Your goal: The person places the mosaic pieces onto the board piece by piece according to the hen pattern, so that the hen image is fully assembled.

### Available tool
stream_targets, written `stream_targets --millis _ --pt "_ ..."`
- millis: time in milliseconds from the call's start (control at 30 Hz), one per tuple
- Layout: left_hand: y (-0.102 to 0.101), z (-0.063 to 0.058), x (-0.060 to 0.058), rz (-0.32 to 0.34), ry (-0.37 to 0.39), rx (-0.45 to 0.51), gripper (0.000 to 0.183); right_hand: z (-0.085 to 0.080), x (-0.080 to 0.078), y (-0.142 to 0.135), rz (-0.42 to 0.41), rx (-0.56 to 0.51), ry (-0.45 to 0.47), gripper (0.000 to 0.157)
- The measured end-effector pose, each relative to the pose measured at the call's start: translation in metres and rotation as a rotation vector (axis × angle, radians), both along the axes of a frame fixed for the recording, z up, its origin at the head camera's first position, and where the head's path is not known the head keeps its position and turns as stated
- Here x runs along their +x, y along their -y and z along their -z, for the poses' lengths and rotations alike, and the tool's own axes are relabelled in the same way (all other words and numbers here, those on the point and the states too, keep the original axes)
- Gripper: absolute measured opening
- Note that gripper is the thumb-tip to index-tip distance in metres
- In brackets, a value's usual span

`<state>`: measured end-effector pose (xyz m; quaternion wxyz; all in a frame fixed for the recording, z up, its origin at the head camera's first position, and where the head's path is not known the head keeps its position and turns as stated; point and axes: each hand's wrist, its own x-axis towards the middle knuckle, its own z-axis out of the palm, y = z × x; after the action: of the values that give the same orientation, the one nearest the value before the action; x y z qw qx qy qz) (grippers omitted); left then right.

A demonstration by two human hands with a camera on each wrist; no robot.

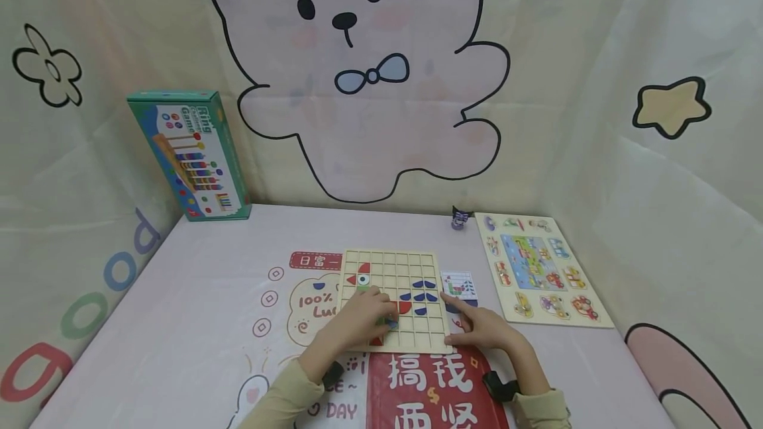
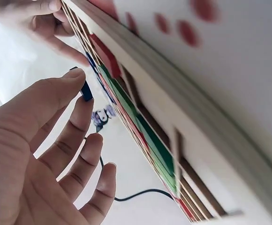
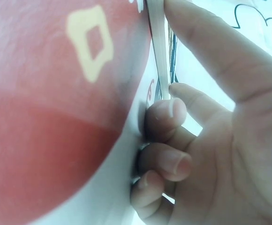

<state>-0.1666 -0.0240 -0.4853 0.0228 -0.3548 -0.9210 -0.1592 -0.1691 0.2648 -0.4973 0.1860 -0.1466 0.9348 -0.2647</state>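
A pale grid board (image 1: 420, 337) lies flat with coloured pieces in its cells. Blue pieces (image 1: 425, 297) sit in its right half, and a red quarter-round piece (image 1: 364, 268) is near its upper left. My left hand (image 1: 357, 320) is over the board's left part, hiding some cells. Its thumb and index finger pinch a small blue piece (image 2: 86, 91) above the surface; the other fingers are loosely bent. At the board's right edge, my right hand (image 1: 485, 328) rests thumb and index finger on the board, spread apart. Its other fingers bend beside the edge, against the table.
A small pattern card (image 1: 457, 283) lies right of the board, partly behind my right hand. Farther right is a picture puzzle board (image 1: 557, 310). A small purple figure (image 1: 459, 218) stands at the back edge, and a green box (image 1: 191, 157) leans at the back left.
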Motion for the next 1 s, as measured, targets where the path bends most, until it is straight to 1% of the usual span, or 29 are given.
stream_targets --millis 200,367,467,600,733,833,1000 --pt "-0.02 -0.004 -0.008 0.054 -0.01 -0.036 0.012 0.001 0.0 -0.001 -0.001 0.009 -0.014 0.085" --pt "-0.039 -0.007 -0.018 0.055 0.017 -0.084 0.011 0.0 0.0 -0.001 -0.01 0.001 -0.017 0.085" --pt "-0.049 -0.009 -0.025 0.066 0.028 -0.11 0.013 -0.001 0.001 -0.001 -0.018 -0.001 -0.016 0.085" --pt "-0.061 -0.011 -0.034 0.089 0.01 -0.141 0.013 -0.002 0.001 -0.001 -0.029 -0.005 -0.015 0.084" --pt "-0.072 -0.012 -0.04 0.101 0.018 -0.143 0.011 -0.003 0.002 -0.002 -0.04 -0.011 -0.02 0.083" --pt "-0.08 -0.012 -0.044 0.111 0.026 -0.138 0.011 -0.003 0.002 -0.002 -0.034 -0.015 -0.019 0.082" --pt "-0.089 -0.009 -0.049 0.092 0.037 -0.139 0.016 -0.003 0.002 -0.002 -0.023 -0.017 -0.023 0.083"
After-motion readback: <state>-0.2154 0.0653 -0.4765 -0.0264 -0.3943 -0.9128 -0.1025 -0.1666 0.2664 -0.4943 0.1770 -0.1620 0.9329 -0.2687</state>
